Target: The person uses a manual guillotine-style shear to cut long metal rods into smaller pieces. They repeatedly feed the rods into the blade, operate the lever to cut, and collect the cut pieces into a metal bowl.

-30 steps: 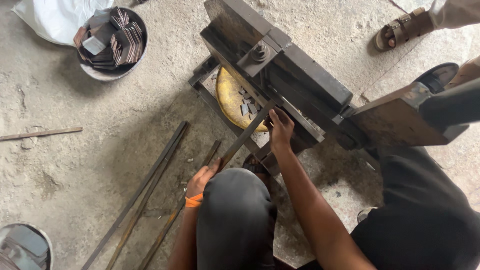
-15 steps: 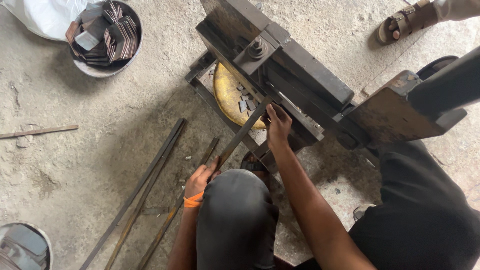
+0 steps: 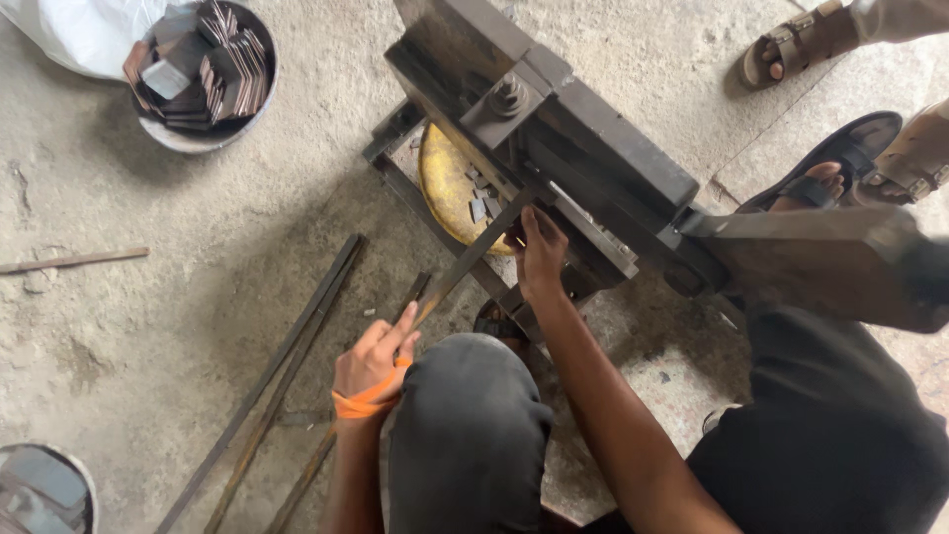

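A long flat metal strip (image 3: 465,265) runs diagonally from near my knee up into a heavy dark metal shearing machine (image 3: 554,129). My left hand (image 3: 371,361), with an orange band at the wrist, grips the strip's near part. My right hand (image 3: 539,252) holds the strip where it enters the machine's blade. Under the machine lies a yellow pan (image 3: 447,188) with several small cut metal pieces in it. My dark-trousered knee (image 3: 465,425) is between my arms.
A round bowl (image 3: 203,74) full of cut metal pieces stands at the top left, beside a white sack (image 3: 84,35). Long metal bars (image 3: 272,371) lie on the concrete floor. Another person's sandalled feet (image 3: 840,173) stand at the right, by the machine's long lever (image 3: 820,257).
The machine's lever has swung down to the right. My hands stay on the strip, and the view has shifted slightly.
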A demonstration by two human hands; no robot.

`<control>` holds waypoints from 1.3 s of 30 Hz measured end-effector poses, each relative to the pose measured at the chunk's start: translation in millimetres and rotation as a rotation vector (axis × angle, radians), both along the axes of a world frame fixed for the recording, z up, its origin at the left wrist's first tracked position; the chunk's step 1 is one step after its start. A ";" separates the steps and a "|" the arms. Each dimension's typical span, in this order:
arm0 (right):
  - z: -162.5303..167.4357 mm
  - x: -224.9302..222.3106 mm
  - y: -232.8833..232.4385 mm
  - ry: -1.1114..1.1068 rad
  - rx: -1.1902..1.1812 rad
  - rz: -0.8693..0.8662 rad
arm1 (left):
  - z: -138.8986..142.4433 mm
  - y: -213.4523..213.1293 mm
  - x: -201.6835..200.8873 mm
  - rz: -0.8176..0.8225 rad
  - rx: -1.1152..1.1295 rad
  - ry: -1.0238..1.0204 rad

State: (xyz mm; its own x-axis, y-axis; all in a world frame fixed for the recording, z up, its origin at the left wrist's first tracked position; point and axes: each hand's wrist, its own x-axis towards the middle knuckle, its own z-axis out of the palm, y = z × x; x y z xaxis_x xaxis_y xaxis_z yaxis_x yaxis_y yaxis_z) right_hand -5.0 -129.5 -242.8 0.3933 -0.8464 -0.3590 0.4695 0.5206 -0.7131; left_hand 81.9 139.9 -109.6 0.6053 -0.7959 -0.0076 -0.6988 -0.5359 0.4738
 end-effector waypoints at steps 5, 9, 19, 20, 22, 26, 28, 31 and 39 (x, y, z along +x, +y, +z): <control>-3.2 6.9 3.7 -0.064 0.033 -0.017 | 2.5 -0.1 6.4 -0.076 -0.044 0.033; -11.5 3.8 11.4 0.075 -0.037 0.041 | -40.5 14.3 11.2 -0.049 -0.127 0.124; -7.5 8.1 18.2 0.188 -0.136 -0.111 | -102.4 -59.3 161.9 -0.157 0.025 -0.013; -5.7 9.4 17.5 0.202 -0.132 -0.125 | -97.2 -71.0 173.2 -0.170 -0.015 0.003; -2.7 11.2 18.0 0.207 -0.118 -0.145 | -86.1 -89.4 189.0 -0.194 -0.093 0.036; 1.8 13.6 18.6 0.138 -0.077 -0.118 | -68.7 -109.3 203.0 -0.227 0.080 0.058; 3.0 14.7 18.0 0.098 -0.072 -0.087 | -64.3 -115.6 201.3 -0.249 0.115 0.046; 3.7 18.0 12.5 0.079 -0.082 -0.063 | -62.0 -123.9 196.2 -0.248 0.086 0.070; 5.4 36.0 -12.3 0.091 -0.066 -0.079 | -52.8 -145.7 203.5 -0.194 0.164 0.072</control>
State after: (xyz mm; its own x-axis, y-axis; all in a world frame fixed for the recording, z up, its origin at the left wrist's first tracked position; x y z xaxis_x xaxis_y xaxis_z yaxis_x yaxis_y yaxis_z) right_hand 31.0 -141.8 -237.4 0.2933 -0.8962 -0.3327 0.4392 0.4355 -0.7858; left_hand 285.4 -5.8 -162.4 0.4350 -0.8816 -0.1833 -0.7636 -0.4690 0.4438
